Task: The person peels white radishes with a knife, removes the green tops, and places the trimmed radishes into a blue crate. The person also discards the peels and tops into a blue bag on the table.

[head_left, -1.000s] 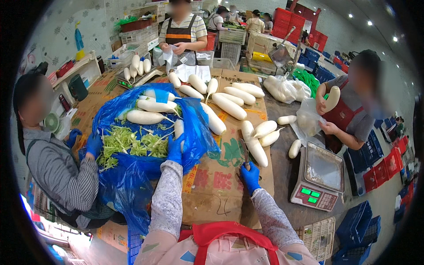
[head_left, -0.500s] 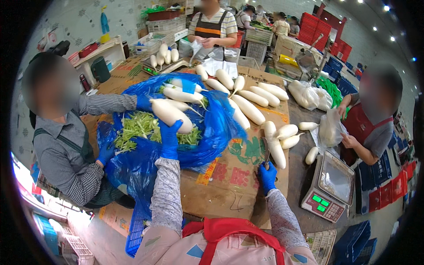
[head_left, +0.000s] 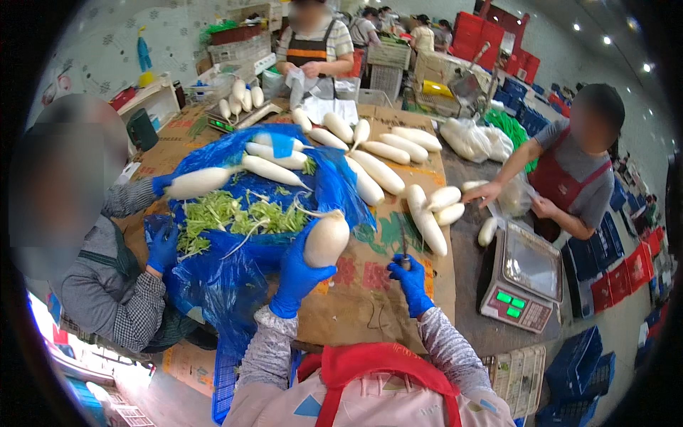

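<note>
In my blue-gloved left hand (head_left: 293,279) is a white daikon radish (head_left: 328,243), held nearly upright with its thin root end pointing up over the blue plastic bag. My right hand (head_left: 413,286), also gloved in blue, is closed round the handle of a knife (head_left: 404,242), whose thin blade points away from me. Cut green leaves (head_left: 235,222) lie in the open blue plastic bag (head_left: 213,267) to the left, with several daikons along its far side. Right of the knife, a group of daikons (head_left: 427,222) lies on the cardboard (head_left: 341,313).
At the left, a co-worker's gloved hand holds another daikon (head_left: 198,183). A digital scale (head_left: 523,277) stands at the right, near a person in a red apron reaching toward the daikons. Across the table, another person handles a plastic bag. A second scale (head_left: 245,117) carries several daikons.
My left hand has brought a daikon nearer and to the right, turning it upright. My right hand has shifted slightly left with the knife. The right-hand co-worker now reaches across the table.
</note>
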The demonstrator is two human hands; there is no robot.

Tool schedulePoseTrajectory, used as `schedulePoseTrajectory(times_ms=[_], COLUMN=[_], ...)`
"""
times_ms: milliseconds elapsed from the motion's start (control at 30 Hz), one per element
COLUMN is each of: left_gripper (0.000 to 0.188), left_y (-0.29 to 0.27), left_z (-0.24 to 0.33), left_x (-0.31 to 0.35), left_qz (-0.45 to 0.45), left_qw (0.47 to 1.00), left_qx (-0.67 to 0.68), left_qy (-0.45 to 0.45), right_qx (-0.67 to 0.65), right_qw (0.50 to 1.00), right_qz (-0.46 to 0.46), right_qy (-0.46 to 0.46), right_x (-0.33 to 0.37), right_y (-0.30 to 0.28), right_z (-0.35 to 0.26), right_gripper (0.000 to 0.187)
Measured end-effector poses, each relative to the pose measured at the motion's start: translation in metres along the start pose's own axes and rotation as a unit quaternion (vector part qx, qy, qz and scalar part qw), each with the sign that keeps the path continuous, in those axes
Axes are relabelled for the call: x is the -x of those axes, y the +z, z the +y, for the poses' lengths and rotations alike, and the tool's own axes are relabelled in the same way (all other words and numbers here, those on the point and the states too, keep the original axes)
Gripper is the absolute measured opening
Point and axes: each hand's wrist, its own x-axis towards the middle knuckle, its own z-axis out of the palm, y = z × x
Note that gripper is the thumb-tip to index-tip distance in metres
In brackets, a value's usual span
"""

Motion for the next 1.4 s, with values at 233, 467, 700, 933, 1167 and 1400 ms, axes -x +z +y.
schedulePoseTrajectory(times_ms=[233, 467, 700, 933, 1167, 1400], left_gripper=[0.080, 0.080, 0.083, 0.084, 0.081, 0.077], left_y=[0.030, 0.032, 0.034, 0.035, 0.033, 0.041], left_z=[-0.006, -0.007, -0.013, -0.012, 0.008, 0.014], left_x=[0.042, 0.055, 0.064, 0.069, 0.069, 0.064], left_qz=[-0.053, -0.076, -0.099, -0.120, -0.151, -0.160], left_qw=[0.996, 0.994, 0.991, 0.988, 0.988, 0.962], left_qx=[-0.066, -0.077, -0.081, -0.097, -0.002, -0.199], left_qy=[0.022, -0.004, -0.040, -0.032, -0.019, 0.100], right_qx=[0.266, 0.425, 0.438, 0.439, 0.455, -0.017], right_qw=[0.932, 0.841, 0.821, 0.823, 0.870, 0.982], right_qz=[-0.040, -0.013, -0.001, -0.001, 0.103, -0.066], right_qy=[-0.244, -0.335, -0.365, -0.361, -0.163, 0.177], right_x=[0.066, 0.080, 0.082, 0.083, 0.050, 0.102], right_y=[0.036, 0.027, 0.022, 0.019, -0.069, -0.005], right_z=[-0.065, -0.085, -0.087, -0.083, 0.001, -0.079], right_gripper=[0.024, 0.019, 0.021, 0.015, 0.011, 0.029])
